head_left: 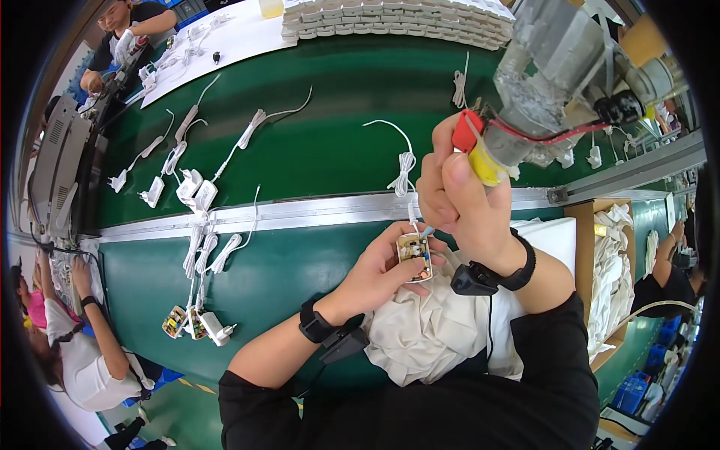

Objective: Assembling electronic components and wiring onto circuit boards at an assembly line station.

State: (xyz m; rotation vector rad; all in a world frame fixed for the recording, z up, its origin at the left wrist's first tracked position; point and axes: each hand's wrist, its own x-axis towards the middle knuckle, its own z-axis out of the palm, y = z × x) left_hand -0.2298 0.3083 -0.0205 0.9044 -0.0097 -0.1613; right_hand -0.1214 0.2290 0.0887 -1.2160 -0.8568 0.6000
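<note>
My left hand (382,268) holds a small power adapter (415,255) with its casing open and the circuit board facing up, the thumb across it. A white cord with a tied coil (403,174) runs from it over the metal rail. Raised in front, my right hand (469,191) has its fingers curled around a red piece (468,131) beside the yellow tip (489,165) of a hanging grey, tape-wrapped nozzle. The fingers partly hide the red piece. Cream cloth (431,322) lies bunched below my left hand.
Open adapters (186,322) and a closed adapter (217,328) lie on the green table at left. Corded adapters (196,190) rest by the metal rail (315,210). White trays (397,19) are stacked behind. A cardboard box (581,225) stands at right. Other people work nearby.
</note>
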